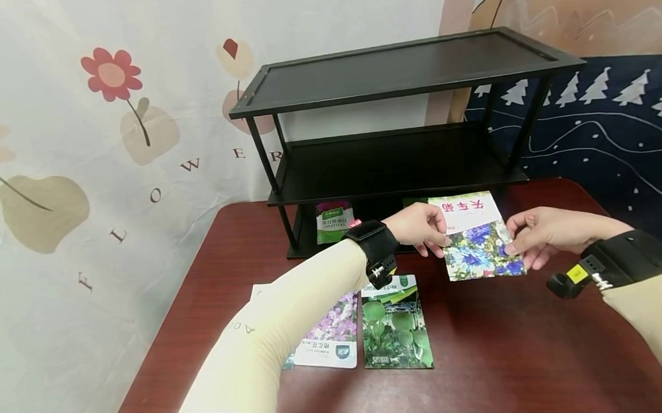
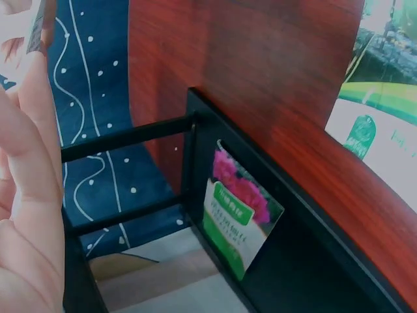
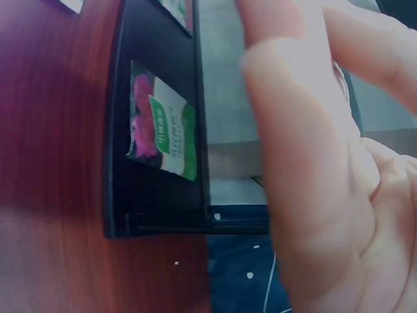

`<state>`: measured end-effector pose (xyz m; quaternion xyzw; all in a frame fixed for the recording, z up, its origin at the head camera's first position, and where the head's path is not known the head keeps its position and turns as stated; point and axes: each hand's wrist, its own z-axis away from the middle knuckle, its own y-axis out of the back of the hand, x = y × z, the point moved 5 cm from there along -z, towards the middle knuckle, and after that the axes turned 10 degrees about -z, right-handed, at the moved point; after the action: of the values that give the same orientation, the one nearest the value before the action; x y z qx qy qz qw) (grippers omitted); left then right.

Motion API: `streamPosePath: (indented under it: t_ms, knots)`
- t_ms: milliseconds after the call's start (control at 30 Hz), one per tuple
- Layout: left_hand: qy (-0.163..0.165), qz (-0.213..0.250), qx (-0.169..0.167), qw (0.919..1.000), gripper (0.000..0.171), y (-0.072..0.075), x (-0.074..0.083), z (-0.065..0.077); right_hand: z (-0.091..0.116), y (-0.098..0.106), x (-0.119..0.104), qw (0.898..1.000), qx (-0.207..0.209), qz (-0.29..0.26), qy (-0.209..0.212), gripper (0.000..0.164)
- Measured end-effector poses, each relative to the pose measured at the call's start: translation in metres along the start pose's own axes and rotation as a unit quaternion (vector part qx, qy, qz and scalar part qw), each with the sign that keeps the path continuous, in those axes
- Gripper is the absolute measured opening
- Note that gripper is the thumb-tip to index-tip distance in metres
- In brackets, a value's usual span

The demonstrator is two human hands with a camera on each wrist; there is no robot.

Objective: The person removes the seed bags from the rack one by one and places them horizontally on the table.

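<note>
Both hands hold a seed packet (image 1: 473, 249) with blue flowers and red lettering in front of the shelf, in the head view. My left hand (image 1: 420, 228) pinches its left edge between thumb and fingers. At the opposite edge, my right hand (image 1: 554, 233) pinches the lower corner. Only a thin side of this packet (image 2: 36, 29) shows in the left wrist view, by the fingertips. A pink-flowered seed packet (image 1: 334, 224) leans on the shelf's bottom tier, left of the held one. Another pink-flowered packet (image 3: 163, 127) stands on that tier in the right wrist view.
The black three-tier shelf (image 1: 385, 166) stands at the back of the reddish-brown table (image 1: 485, 360). On the table lie a green-leaf seed packet (image 1: 396, 331) and a purple-flower packet (image 1: 332, 331), partly covered by the left sleeve (image 1: 281, 321). A printed cloth (image 1: 170, 240) hangs behind.
</note>
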<state>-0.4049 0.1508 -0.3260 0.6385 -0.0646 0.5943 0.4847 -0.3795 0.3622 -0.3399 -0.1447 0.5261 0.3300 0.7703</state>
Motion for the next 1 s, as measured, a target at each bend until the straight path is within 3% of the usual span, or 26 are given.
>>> streamPosePath:
  t_ms: [300,633,1000]
  knots:
    - [0.037,0.026,-0.007,0.9989,0.014,-0.027,-0.029,0.002,-0.007,-0.014,0.028,1.000,0.010,0.012,-0.008,0.021]
    - [0.072,0.008,0.023,0.9971,0.019,-0.056,-0.056,0.003,-0.018,-0.029,0.062,0.999,0.031,0.019,-0.037,0.022]
    - [0.133,0.003,0.063,0.9891,0.016,-0.072,-0.081,0.005,-0.028,-0.046,0.087,0.997,0.040,0.028,-0.054,0.020]
